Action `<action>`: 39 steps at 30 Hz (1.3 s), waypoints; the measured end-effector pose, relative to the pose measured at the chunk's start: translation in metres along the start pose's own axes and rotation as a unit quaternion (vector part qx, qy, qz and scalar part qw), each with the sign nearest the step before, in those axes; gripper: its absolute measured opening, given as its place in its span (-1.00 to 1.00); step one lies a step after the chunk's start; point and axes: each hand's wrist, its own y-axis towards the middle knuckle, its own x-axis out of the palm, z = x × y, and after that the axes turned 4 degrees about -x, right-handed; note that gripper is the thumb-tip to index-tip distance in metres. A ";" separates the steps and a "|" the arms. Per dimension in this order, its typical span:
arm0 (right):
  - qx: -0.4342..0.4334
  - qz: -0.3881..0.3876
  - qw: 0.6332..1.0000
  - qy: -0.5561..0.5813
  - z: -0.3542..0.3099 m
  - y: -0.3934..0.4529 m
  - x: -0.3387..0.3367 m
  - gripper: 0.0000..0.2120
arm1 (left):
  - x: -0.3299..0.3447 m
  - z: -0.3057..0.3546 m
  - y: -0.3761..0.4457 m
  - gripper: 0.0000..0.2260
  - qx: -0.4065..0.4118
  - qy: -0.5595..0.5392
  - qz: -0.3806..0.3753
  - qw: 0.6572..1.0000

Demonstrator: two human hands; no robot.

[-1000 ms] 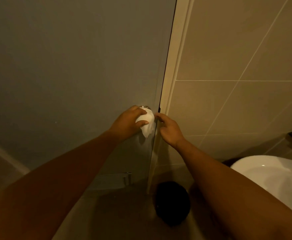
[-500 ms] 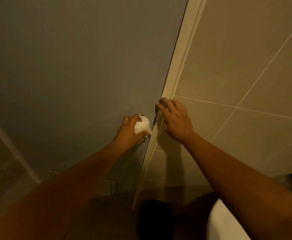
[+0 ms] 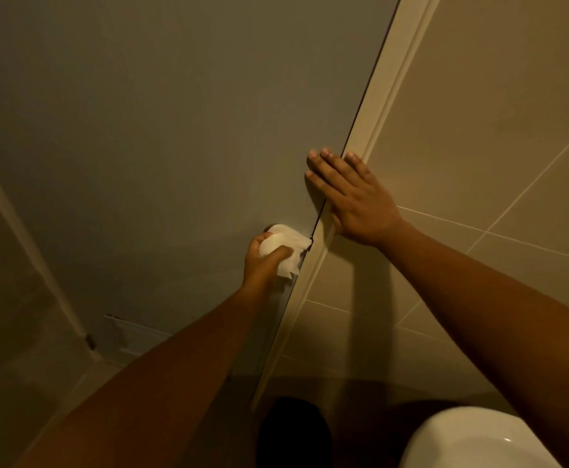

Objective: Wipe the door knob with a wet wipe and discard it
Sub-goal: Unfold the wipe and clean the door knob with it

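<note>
A white wet wipe point(image 3: 285, 243) is wrapped over the door knob on the grey door point(image 3: 175, 130), close to the door's right edge. The knob itself is almost wholly hidden under the wipe. My left hand point(image 3: 264, 261) grips the wipe around the knob from below. My right hand point(image 3: 347, 194) lies flat with fingers spread, just above the knob, across the door's edge and the cream door frame point(image 3: 374, 106). It holds nothing.
Beige wall tiles point(image 3: 479, 146) fill the right side. A white basin point(image 3: 472, 440) sits at the bottom right, with a dark round object point(image 3: 293, 430) on the floor beside it. A vent panel point(image 3: 131, 336) is set low in the door.
My right hand has risen from beside the knob to press flat on the door edge and frame. My left hand has stayed on the wipe-covered knob. The camera has tilted.
</note>
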 end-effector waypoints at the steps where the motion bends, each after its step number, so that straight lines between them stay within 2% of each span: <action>1: -0.001 0.010 1.000 -0.002 0.000 0.000 0.002 -0.37 | 0.000 0.000 -0.001 -0.62 0.024 0.035 -0.001 0.999; 3: -0.005 0.030 1.000 -0.004 0.000 0.001 0.005 -0.39 | -0.004 -0.003 0.000 -0.56 0.098 0.158 0.020 0.982; 4: -0.007 0.040 0.999 -0.005 0.001 0.001 0.006 -0.39 | -0.008 -0.004 0.000 -0.52 0.141 0.249 0.048 0.957; 6: -0.012 0.056 0.998 -0.010 0.001 0.002 0.008 -0.40 | -0.017 -0.004 0.003 -0.47 0.213 0.426 0.113 0.872; 8: -0.015 0.066 0.998 -0.014 0.002 0.003 0.009 -0.41 | -0.023 0.000 0.002 -0.48 0.274 0.521 0.161 0.792; 10: -0.017 0.068 0.997 -0.018 0.002 0.002 0.010 -0.41 | -0.027 0.006 0.000 -0.51 0.306 0.555 0.179 0.753; 12: -0.018 0.067 0.997 -0.024 0.002 0.002 0.011 -0.41 | -0.030 0.007 0.001 -0.50 0.307 0.574 0.168 0.741; 16: -0.017 0.076 0.996 -0.048 0.002 0.002 0.013 -0.42 | -0.025 0.010 0.003 -0.52 0.305 0.527 0.076 0.790; 18: -0.017 0.080 0.995 -0.050 0.002 0.002 0.014 -0.42 | -0.020 0.010 0.003 -0.59 0.319 0.547 0.041 0.773; 24: -0.018 0.077 0.995 -0.056 0.002 0.004 0.015 -0.42 | -0.017 0.004 0.012 -0.71 0.348 0.619 0.006 0.704; 25: -0.019 0.078 0.995 -0.058 0.002 0.003 0.014 -0.42 | -0.018 0.003 0.013 -0.69 0.340 0.598 -0.003 0.726; 27: -0.018 0.082 0.995 -0.058 0.001 0.003 0.013 -0.42 | -0.015 0.003 0.011 -0.66 0.303 0.484 -0.007 0.821; 28: -0.018 0.083 0.995 -0.059 0.001 0.003 0.013 -0.43 | -0.011 0.001 0.010 -0.69 0.292 0.426 0.003 0.856; 29: -0.017 0.084 0.994 -0.060 0.001 0.003 0.012 -0.43 | -0.006 0.000 0.008 -0.71 0.279 0.394 0.035 0.875; 31: -0.018 0.082 0.994 -0.063 0.001 0.004 0.012 -0.43 | 0.004 -0.003 0.007 -0.65 0.189 0.288 0.091 0.934; 33: -0.018 0.077 0.995 -0.065 0.000 0.004 0.013 -0.42 | 0.013 -0.004 0.003 -0.59 0.084 0.084 0.078 0.990; 34: -0.017 0.075 0.995 -0.068 0.000 0.004 0.013 -0.42 | 0.017 -0.005 0.001 -0.57 0.042 -0.014 0.051 0.998; 36: -0.015 0.073 0.995 -0.071 0.000 0.004 0.013 -0.42 | 0.019 -0.007 0.002 -0.56 0.000 -0.118 0.016 0.993; 39: -0.015 0.075 0.995 -0.068 0.000 0.004 0.012 -0.42 | 0.016 -0.010 0.007 -0.51 0.002 -0.168 -0.009 0.986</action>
